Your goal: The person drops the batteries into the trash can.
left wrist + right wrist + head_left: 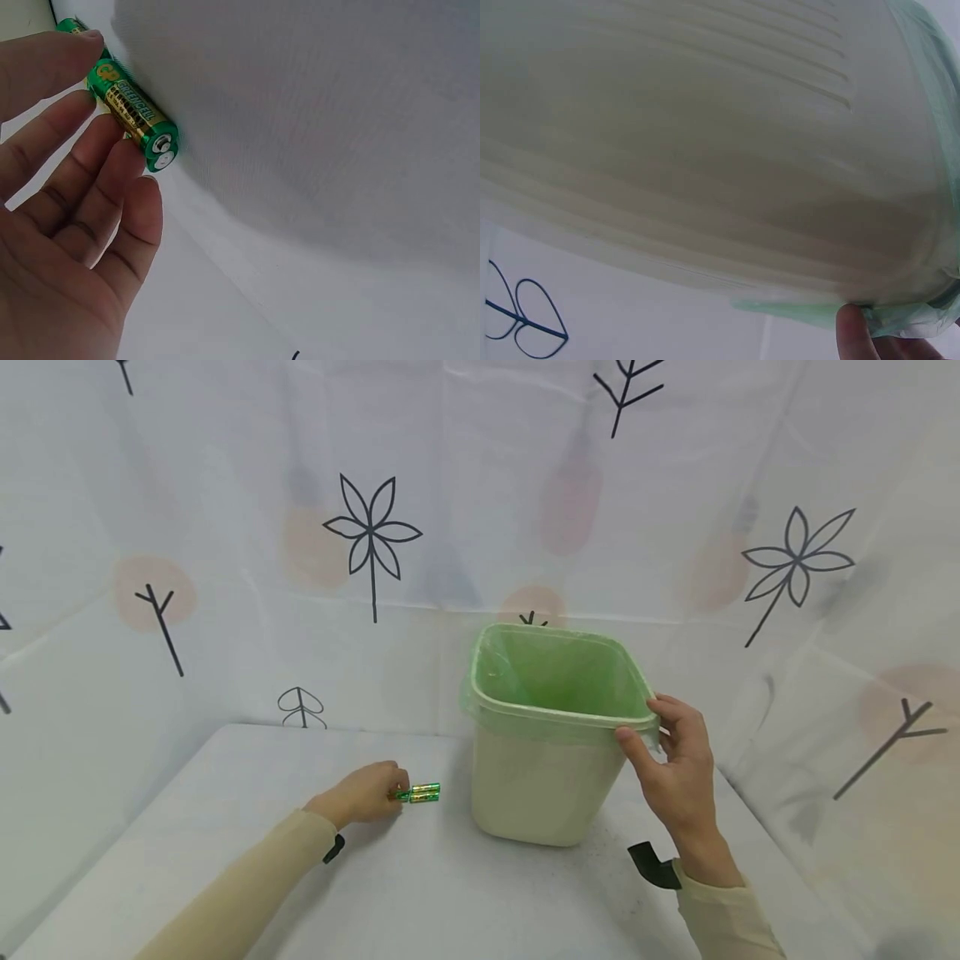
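My left hand [367,793] pinches green-and-gold batteries [425,792] just above or on the white table, left of the bin. In the left wrist view, the thumb and fingers hold the batteries [135,109] near one end, and "GP Greencell" is printed on the side. A pale green trash bin [540,785] stands upright, lined with a thin green bag [498,668] folded over its rim. At the bin's right front corner, my right hand [678,768] grips the rim and bag, thumb outside. The right wrist view is mostly bin wall [705,150], with fingertips [851,330] at the bag's edge.
The white tabletop [420,893] spreads around the bin and both hands. White cloth [450,468] printed with leaves and twigs rises behind the table and along both sides. The bin stands close to the back cloth.
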Demonstrator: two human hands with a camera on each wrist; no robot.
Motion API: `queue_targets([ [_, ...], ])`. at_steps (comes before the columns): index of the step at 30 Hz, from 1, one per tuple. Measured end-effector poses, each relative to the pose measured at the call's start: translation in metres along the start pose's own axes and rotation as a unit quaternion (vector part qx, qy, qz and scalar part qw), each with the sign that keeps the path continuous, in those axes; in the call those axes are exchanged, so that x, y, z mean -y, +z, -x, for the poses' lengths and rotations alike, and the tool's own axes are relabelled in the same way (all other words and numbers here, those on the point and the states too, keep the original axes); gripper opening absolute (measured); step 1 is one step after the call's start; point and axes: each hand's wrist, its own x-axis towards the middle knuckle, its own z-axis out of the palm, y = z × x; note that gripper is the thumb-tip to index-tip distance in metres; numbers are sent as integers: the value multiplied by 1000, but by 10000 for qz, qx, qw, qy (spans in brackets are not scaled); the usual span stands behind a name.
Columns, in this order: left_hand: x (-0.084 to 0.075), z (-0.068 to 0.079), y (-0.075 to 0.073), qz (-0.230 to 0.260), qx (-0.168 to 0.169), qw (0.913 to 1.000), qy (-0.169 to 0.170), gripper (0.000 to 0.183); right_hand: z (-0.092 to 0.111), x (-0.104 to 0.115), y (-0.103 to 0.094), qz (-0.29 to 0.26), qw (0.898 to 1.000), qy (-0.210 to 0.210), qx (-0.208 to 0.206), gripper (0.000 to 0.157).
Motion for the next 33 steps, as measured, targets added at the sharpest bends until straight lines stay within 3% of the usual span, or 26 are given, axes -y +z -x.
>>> queue_targets([
  [17,0,3,3,483,387,9978,-227,16,-1,-1,1,0,10000,-45,-27,47],
  [33,3,5,5,420,490,9978,-171,15,-1,1,0,-21,10000,-51,-13,46],
])
